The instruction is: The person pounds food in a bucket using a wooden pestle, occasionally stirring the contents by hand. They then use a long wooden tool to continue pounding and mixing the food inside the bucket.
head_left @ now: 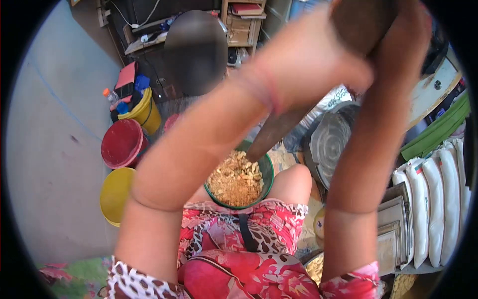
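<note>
Both my hands are raised at the upper right, blurred and partly covered by a dark patch. My left hand (313, 60) crosses in front of a long brown wooden pestle (279, 130) and appears closed around it. Higher up is my right hand (406, 25); its fingers are smeared and hidden. The pestle slants down, its rounded lower end at the right side of a green bucket (270, 175). Held between my legs, the bucket contains tan crumbs (234, 187), with larger broken pieces (249, 169) toward the far right.
To the left stand a red bucket (122, 142), a yellow tub (115, 197) and a filled yellow bucket (152, 112). At right are a large metal basin (311, 144) with a clear plastic container (332, 142), stacked trays (391, 234), several white packs (438, 199) and a green cloth (438, 127).
</note>
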Demonstrator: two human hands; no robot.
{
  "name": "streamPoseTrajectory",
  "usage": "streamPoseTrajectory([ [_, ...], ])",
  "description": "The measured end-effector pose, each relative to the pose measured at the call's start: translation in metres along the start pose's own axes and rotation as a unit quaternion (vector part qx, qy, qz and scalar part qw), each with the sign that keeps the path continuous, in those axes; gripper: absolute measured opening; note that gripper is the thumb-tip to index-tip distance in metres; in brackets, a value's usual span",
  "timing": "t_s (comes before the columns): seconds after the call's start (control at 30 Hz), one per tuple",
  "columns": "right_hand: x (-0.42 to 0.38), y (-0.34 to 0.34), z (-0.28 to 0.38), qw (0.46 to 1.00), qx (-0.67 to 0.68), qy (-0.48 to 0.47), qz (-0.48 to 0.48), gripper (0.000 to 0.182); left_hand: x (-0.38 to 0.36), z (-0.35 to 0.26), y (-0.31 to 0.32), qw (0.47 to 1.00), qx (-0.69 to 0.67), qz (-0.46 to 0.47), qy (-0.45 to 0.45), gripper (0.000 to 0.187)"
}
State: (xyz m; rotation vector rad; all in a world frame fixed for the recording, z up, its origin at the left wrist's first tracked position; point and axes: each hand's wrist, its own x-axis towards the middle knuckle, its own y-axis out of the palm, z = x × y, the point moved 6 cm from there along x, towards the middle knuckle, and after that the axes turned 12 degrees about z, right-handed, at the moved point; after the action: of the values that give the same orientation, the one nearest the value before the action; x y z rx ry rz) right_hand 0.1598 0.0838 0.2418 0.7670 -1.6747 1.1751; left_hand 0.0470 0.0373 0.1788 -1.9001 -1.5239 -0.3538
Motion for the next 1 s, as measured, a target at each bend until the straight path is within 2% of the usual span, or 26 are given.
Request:
streamPoseTrajectory([
  [0.03, 0.021, -0.003, 0.013, 0.944, 0.322, 0.070, -0.017, 0.037, 0.013, -0.015, -0.003, 0.999, -0.024, 0.047, -0.002, 0.035],
  [0.07, 0.033, -0.006, 0.020, 0.925, 0.376, 0.056, -0.012, 0.036, 0.026, -0.027, -0.006, 0.994, -0.047, 0.095, -0.001, 0.027],
  [0.13, 0.034, -0.005, 0.019, 0.918, 0.391, 0.059, -0.020, 0.034, 0.038, -0.037, -0.003, 0.978, -0.087, 0.190, 0.006, 0.023],
  [0.17, 0.024, 0.001, 0.012, 0.921, 0.379, 0.087, -0.032, 0.034, 0.033, -0.017, -0.003, 0.990, -0.065, 0.121, -0.041, 0.032],
  [0.2, 0.002, 0.005, 0.000, 0.931, 0.334, 0.137, -0.054, 0.033, 0.019, 0.016, 0.002, 0.994, -0.042, 0.051, -0.085, 0.050],
  [0.23, -0.033, 0.022, -0.014, 0.943, 0.231, 0.232, -0.064, 0.032, 0.002, 0.045, 0.010, 1.000, -0.007, 0.019, -0.004, 0.060],
  [0.27, -0.092, 0.066, -0.018, 0.875, 0.330, 0.341, -0.097, 0.035, -0.031, 0.079, 0.023, 0.996, -0.010, -0.047, 0.079, 0.076],
  [0.3, -0.158, 0.107, 0.003, 0.915, 0.248, 0.315, 0.042, 0.062, -0.075, 0.146, 0.038, 0.998, -0.050, -0.043, 0.004, 0.089],
  [0.33, -0.256, 0.173, 0.000, 0.891, 0.301, 0.306, 0.148, 0.069, -0.125, 0.224, 0.058, 0.981, -0.073, -0.047, -0.172, 0.086],
  [0.37, -0.323, 0.209, 0.029, 0.807, 0.439, 0.389, 0.068, 0.066, -0.180, 0.310, 0.083, 0.965, -0.168, -0.048, -0.193, 0.078],
  [0.4, -0.341, 0.217, 0.036, 0.749, 0.488, 0.440, 0.083, 0.065, -0.215, 0.362, 0.098, 0.953, -0.147, -0.025, -0.262, 0.069],
  [0.43, -0.338, 0.216, 0.035, 0.752, 0.488, 0.435, 0.086, 0.065, -0.213, 0.360, 0.090, 0.955, -0.147, -0.029, -0.258, 0.069],
  [0.5, -0.339, 0.216, 0.042, 0.741, 0.499, 0.424, 0.152, 0.068, -0.214, 0.351, 0.091, 0.961, -0.104, 0.056, -0.250, 0.064],
  [0.53, -0.337, 0.213, 0.046, 0.742, 0.500, 0.422, 0.151, 0.068, -0.212, 0.344, 0.090, 0.962, -0.102, 0.055, -0.249, 0.064],
  [0.6, -0.324, 0.199, 0.051, 0.808, 0.435, 0.383, 0.105, 0.076, -0.204, 0.326, 0.086, 0.969, -0.132, 0.010, -0.210, 0.064],
  [0.63, -0.312, 0.196, 0.050, 0.811, 0.435, 0.378, 0.103, 0.076, -0.198, 0.321, 0.084, 0.977, -0.089, -0.008, -0.193, 0.066],
  [0.7, -0.268, 0.167, 0.056, 0.915, 0.285, 0.279, 0.058, 0.077, -0.189, 0.301, 0.079, 0.979, -0.066, 0.000, -0.195, 0.067],
  [0.73, -0.243, 0.160, 0.050, 0.888, 0.347, 0.294, 0.067, 0.082, -0.175, 0.287, 0.069, 0.981, -0.039, 0.007, -0.191, 0.068],
  [0.77, -0.216, 0.149, 0.043, 0.854, 0.408, 0.313, 0.077, 0.088, -0.154, 0.263, 0.059, 0.990, -0.014, -0.027, -0.135, 0.067],
  [0.8, -0.176, 0.128, 0.033, 0.885, 0.366, 0.268, 0.110, 0.078, -0.130, 0.225, 0.048, 0.990, 0.036, -0.022, -0.138, 0.066],
  [0.83, -0.137, 0.109, 0.028, 0.852, 0.435, 0.283, 0.068, 0.092, -0.104, 0.179, 0.035, 0.986, 0.085, -0.015, -0.144, 0.065],
  [0.87, -0.091, 0.078, 0.024, 0.888, 0.397, 0.231, 0.015, 0.081, -0.077, 0.131, 0.026, 0.983, 0.157, -0.029, -0.085, 0.064],
  [0.9, -0.052, 0.045, 0.023, 0.920, 0.293, 0.259, 0.038, 0.066, -0.052, 0.079, 0.016, 0.973, 0.229, -0.033, -0.025, 0.057],
  [0.93, -0.016, 0.019, 0.023, 0.944, 0.267, 0.193, 0.005, 0.065, -0.032, 0.037, 0.004, 0.975, 0.194, -0.097, 0.049, 0.055],
  [1.0, 0.027, -0.006, 0.030, 0.929, 0.362, 0.076, 0.008, 0.063, 0.013, -0.023, -0.006, 0.985, 0.172, 0.013, 0.000, 0.064],
])
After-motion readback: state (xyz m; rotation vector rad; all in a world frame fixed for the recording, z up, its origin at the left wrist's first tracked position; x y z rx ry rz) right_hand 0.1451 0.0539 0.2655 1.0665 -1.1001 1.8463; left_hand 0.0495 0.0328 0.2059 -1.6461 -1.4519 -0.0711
